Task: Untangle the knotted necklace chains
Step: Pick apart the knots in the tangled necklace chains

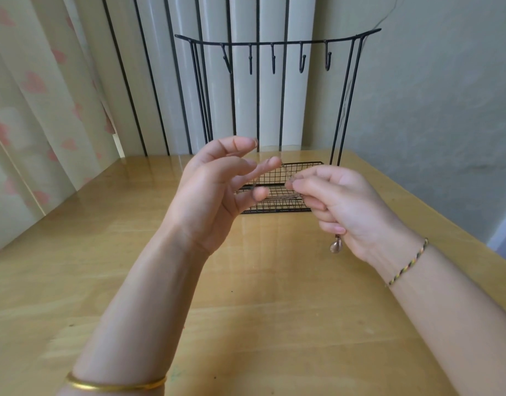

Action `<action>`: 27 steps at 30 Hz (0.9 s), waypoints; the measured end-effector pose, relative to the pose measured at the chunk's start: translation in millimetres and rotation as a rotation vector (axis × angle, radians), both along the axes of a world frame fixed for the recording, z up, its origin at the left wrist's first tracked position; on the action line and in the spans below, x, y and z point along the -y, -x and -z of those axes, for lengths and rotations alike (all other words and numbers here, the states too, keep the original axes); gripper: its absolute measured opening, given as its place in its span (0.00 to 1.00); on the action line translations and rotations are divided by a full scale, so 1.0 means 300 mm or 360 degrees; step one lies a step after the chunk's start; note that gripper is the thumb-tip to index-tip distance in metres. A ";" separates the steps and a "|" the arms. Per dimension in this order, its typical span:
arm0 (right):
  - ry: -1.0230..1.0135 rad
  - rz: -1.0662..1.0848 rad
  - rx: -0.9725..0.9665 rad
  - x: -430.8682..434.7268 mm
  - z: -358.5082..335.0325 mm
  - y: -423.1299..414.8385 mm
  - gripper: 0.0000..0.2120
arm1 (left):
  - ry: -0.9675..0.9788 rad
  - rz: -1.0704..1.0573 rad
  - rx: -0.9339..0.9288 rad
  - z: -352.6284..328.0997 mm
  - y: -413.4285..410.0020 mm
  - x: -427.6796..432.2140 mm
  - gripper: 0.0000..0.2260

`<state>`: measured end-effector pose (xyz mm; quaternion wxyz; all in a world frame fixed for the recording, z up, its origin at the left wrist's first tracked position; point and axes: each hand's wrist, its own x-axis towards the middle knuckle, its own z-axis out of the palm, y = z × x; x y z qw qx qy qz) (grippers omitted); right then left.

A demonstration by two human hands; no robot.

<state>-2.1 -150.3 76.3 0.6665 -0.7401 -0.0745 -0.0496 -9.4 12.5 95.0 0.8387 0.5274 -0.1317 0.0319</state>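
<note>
above the wooden table (246,281), before the black wire stand (274,207), a thin, blurred necklace chain (286,174) stretched between both hands, its shell-like pendant (336,245) dangling under the right hand (343,207), whose curled fingers pinched the chain. the left hand (214,190) was raised, fingers loosely spread, strands across its fingertips.
</note>
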 end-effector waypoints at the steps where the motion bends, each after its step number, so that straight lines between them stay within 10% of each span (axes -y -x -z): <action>1: -0.0006 0.0007 0.0014 0.000 0.000 0.000 0.03 | -0.0049 -0.0043 0.0003 0.003 -0.002 -0.001 0.12; 15: -0.0188 0.0004 0.0058 -0.008 0.002 -0.007 0.06 | -0.0928 -0.0199 -0.0006 0.040 -0.017 0.019 0.05; 27: 0.0062 -0.0188 0.0000 -0.003 0.007 -0.003 0.07 | -0.0692 -0.0356 -0.0044 0.031 -0.014 0.019 0.05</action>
